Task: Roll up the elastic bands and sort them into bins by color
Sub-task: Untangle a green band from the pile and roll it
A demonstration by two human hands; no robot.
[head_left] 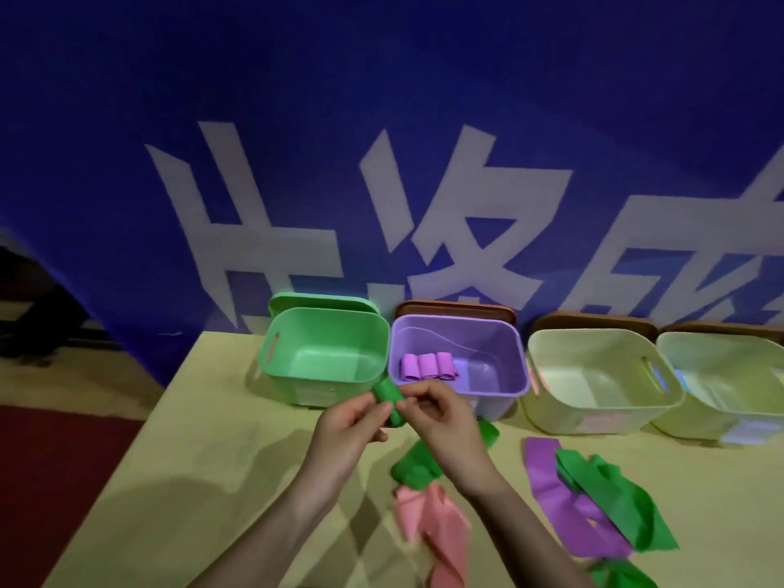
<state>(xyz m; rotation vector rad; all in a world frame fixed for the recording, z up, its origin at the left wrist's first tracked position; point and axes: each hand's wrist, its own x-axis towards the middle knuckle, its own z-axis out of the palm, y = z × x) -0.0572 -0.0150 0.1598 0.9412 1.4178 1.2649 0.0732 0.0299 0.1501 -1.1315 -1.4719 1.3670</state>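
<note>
Green band (388, 401), part rolled, held between both hands just in front of the green bin (324, 354). Roll's long axis slants from upper left to lower right; loose tail (418, 464) trails down to the worktop (237, 439). Left hand (350, 422) pinches the roll; right hand (441, 413) grips its other end, fingers curled. Green bin lies just beyond, nearer the left hand (a short carry, likely). Purple bin (460, 354) beside it holds three rolls. White characters on the blue backdrop (127, 120), cropped, not read. Bin labels too blurred to read.
</note>
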